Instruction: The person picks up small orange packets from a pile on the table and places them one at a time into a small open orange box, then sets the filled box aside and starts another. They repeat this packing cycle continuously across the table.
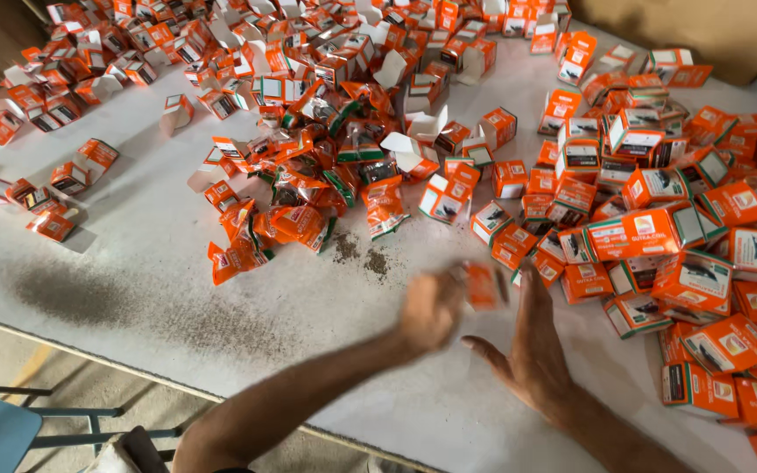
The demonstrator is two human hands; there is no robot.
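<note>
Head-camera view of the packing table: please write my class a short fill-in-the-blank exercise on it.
1. The small boxes are mostly ____ and white.
2. The blurred left hand holds a small ____ packet.
3. The right hand is held ____, fingers straight.
4. Dark powder lies spilt on the ____ table.

Missing words: orange; orange; open; white

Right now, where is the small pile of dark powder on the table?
In the head view, the dark powder lies mid-table, just below the heap of orange sachets, up and left of the left hand.
</note>
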